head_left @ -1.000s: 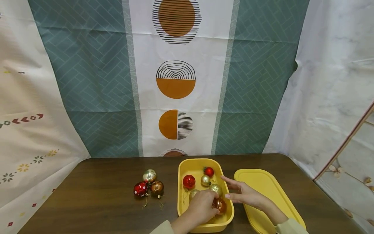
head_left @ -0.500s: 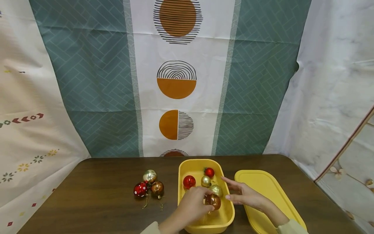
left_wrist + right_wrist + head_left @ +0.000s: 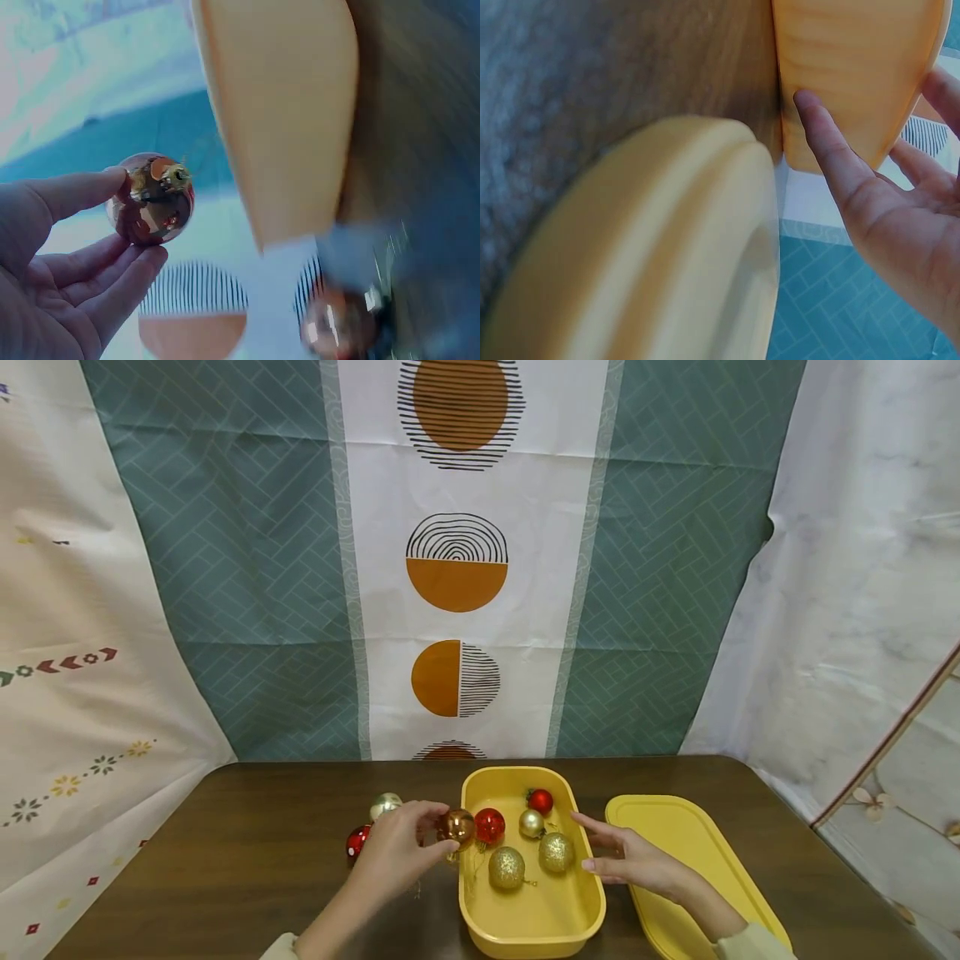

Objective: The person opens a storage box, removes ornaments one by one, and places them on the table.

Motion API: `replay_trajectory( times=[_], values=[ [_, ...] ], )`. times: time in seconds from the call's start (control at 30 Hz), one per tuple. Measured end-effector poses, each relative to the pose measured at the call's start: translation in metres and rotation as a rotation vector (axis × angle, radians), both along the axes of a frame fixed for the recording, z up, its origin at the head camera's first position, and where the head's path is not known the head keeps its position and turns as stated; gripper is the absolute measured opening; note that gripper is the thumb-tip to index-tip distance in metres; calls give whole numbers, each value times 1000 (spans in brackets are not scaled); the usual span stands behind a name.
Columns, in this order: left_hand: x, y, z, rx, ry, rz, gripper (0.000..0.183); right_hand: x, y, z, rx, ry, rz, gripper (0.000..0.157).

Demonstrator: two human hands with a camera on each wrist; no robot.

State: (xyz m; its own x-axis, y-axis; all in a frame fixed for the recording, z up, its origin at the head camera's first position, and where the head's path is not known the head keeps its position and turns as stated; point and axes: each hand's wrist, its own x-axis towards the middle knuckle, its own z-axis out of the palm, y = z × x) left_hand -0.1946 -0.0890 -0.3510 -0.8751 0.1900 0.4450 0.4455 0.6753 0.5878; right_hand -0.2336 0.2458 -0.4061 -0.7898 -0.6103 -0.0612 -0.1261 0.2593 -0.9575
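Note:
My left hand (image 3: 396, 847) pinches a shiny copper Christmas bauble (image 3: 457, 828) between thumb and fingers, just over the left rim of a yellow plastic box (image 3: 540, 937). In the left wrist view the bauble (image 3: 152, 201) shows its gold cap and string. My right hand (image 3: 633, 860) has its fingers spread, fingertips at the box's right wall; the right wrist view shows a finger against that outer wall (image 3: 855, 67). Inside the box lie a red bauble (image 3: 490, 826), a smaller red one (image 3: 539, 801), a small gold one (image 3: 532, 823) and two glittery gold baubles (image 3: 507, 867).
Left of the box on the dark wooden table (image 3: 225, 860), a pale gold bauble (image 3: 386, 805) and a red white-dotted bauble (image 3: 357, 841) lie partly behind my left hand. A yellow lid (image 3: 697, 868) lies to the right. Patterned cloth (image 3: 457, 527) hangs behind the table.
My left hand has lifted the copper bauble from the box's lower right and carried it left to the left rim, uncovering the glittery gold baubles. My right hand stays in place.

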Motion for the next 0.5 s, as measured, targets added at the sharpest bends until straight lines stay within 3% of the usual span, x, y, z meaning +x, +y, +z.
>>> replay_trajectory(
  times=[0.23, 0.5],
  values=[
    [-5, -56, -2, 56, -48, 161, 38, 0, -1, 0, 1, -11, -5, 66],
    [-14, -118, -14, 7, 13, 293, 41, 0, 0, 1, 9, -11, -4, 66]
  ],
)
